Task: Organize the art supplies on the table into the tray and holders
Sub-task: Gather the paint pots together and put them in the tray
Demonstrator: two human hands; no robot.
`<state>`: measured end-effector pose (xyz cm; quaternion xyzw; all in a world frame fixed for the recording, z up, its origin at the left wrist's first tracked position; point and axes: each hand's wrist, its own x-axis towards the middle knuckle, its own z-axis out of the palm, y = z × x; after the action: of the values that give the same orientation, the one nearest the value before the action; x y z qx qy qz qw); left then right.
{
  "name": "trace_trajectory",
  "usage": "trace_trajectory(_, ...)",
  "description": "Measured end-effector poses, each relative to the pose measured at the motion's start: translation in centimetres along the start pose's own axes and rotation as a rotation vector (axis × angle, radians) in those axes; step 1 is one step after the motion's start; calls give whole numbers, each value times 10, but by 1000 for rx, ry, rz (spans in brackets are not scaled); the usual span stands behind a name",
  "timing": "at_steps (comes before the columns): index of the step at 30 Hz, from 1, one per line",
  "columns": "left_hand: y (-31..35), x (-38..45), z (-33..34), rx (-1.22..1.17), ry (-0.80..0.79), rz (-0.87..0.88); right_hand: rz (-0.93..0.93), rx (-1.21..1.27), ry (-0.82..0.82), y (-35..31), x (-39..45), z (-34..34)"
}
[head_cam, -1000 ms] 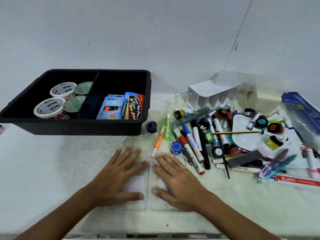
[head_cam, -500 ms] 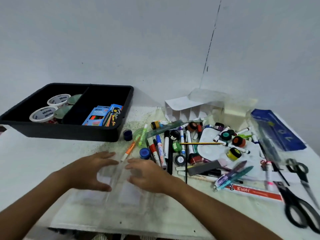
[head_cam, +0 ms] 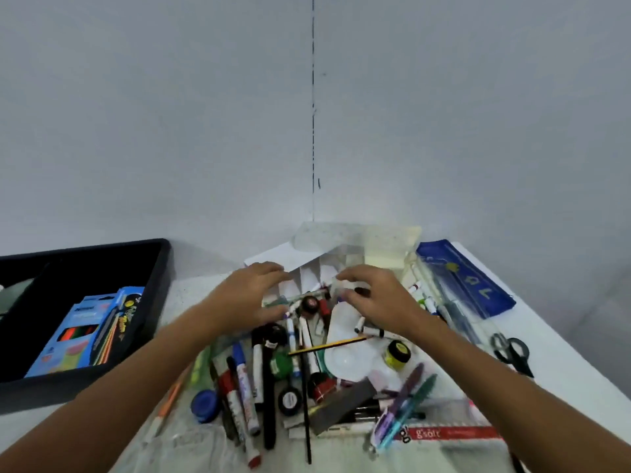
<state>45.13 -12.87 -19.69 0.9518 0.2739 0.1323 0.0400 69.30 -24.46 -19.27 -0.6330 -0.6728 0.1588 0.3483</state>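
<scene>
Left hand [head_cam: 251,297] and right hand [head_cam: 374,298] curved, grasping nothing, over markers [head_cam: 246,380]; white holder [head_cam: 307,271] at twelve o'clock, tray [head_cam: 160,288] at nine.

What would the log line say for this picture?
left hand: open, reaching to white divided holder | right hand: open over marker pile | black tray: holds crayon boxes

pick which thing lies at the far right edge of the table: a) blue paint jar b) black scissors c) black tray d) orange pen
b: the black scissors lie at the table's right edge, beside the blue pouch, while the black tray sits on the left.
</scene>
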Motion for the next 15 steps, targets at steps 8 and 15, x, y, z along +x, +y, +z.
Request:
trace_trajectory(8,-23,128,30,-139,41,-18,137,-277,95,72,59,-56)
trace_trajectory(15,-26,155,53,-201,29,-43,244,-423,-39,96,75,-46)
